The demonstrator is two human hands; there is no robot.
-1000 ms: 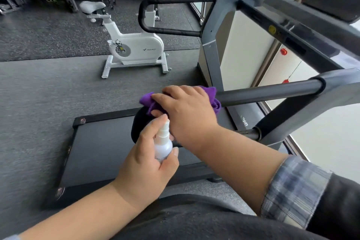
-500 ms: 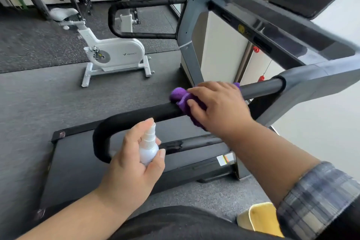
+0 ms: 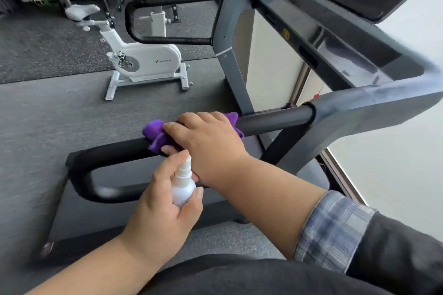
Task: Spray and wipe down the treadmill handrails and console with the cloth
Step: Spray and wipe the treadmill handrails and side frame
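- Right hand: palm down, fingers curled over the purple cloth, clamping it on the near black handrail.
- Left hand: gripping a white spray bottle upright, forefinger on top of its nozzle.
- Handrail: long axis left to right, rising toward the grey console.

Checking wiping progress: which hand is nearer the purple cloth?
Right. The right hand presses the purple cloth onto the near handrail; the left hand grips the spray bottle just below.
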